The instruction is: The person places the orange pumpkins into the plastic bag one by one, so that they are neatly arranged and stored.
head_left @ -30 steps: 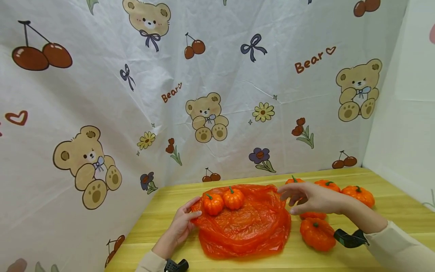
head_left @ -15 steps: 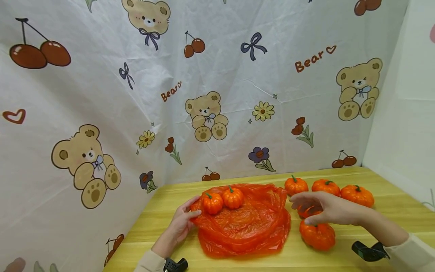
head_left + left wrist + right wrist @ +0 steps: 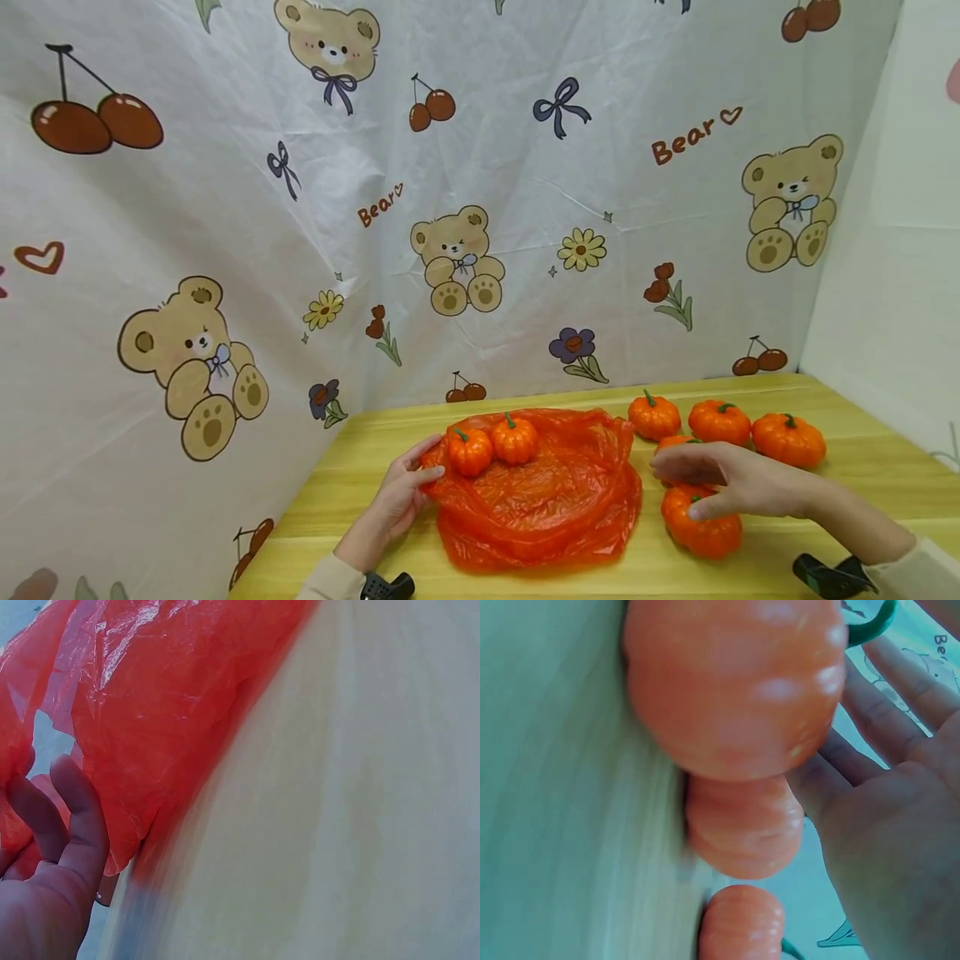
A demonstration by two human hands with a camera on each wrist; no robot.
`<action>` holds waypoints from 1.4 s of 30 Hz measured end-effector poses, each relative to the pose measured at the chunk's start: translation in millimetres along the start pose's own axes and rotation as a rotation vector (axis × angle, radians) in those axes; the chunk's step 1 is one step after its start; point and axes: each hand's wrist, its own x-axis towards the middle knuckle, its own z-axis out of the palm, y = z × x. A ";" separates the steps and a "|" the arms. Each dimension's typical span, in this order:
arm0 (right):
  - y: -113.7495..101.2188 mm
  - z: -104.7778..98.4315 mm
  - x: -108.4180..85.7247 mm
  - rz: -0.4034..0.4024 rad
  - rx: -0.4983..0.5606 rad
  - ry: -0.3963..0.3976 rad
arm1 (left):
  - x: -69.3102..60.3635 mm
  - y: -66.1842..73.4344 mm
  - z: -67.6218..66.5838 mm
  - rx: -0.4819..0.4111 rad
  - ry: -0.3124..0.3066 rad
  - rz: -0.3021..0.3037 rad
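Observation:
A crinkled red plastic bag (image 3: 547,525) lies spread on the table, its mouth facing up. Two small orange toy pumpkins (image 3: 470,452) sit on it at the back left. My left hand (image 3: 401,492) grips the bag's left rim, and in the left wrist view its fingers curl into the red film (image 3: 165,712). To the right of the bag, my right hand (image 3: 742,482) hovers over a front pumpkin (image 3: 708,533), fingers loosely bent and holding nothing. Another pumpkin (image 3: 675,446) is partly hidden behind that hand. The right wrist view has a large pumpkin (image 3: 735,682) beside the fingers.
Three more pumpkins (image 3: 718,423) stand in a row at the back right of the wooden table (image 3: 315,517). Behind the table hangs a white cloth (image 3: 510,350) printed with bears; a white wall (image 3: 885,333) borders the right side.
My right hand has moved from the bag's right rim rightward and down, over the front pumpkin. My left hand keeps its grip on the bag in the same place.

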 end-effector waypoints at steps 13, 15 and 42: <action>20.8 -2.7 -12.4 0.003 -0.045 -0.015 | -1.4 1.8 1.9 -0.005 -0.004 0.001; 23.5 -2.8 -13.8 0.000 -0.048 -0.019 | -1.6 1.7 1.8 -0.001 -0.005 0.001; 29.9 -3.5 -20.0 -0.030 -0.313 -0.002 | -0.1 0.5 1.8 0.011 0.003 0.004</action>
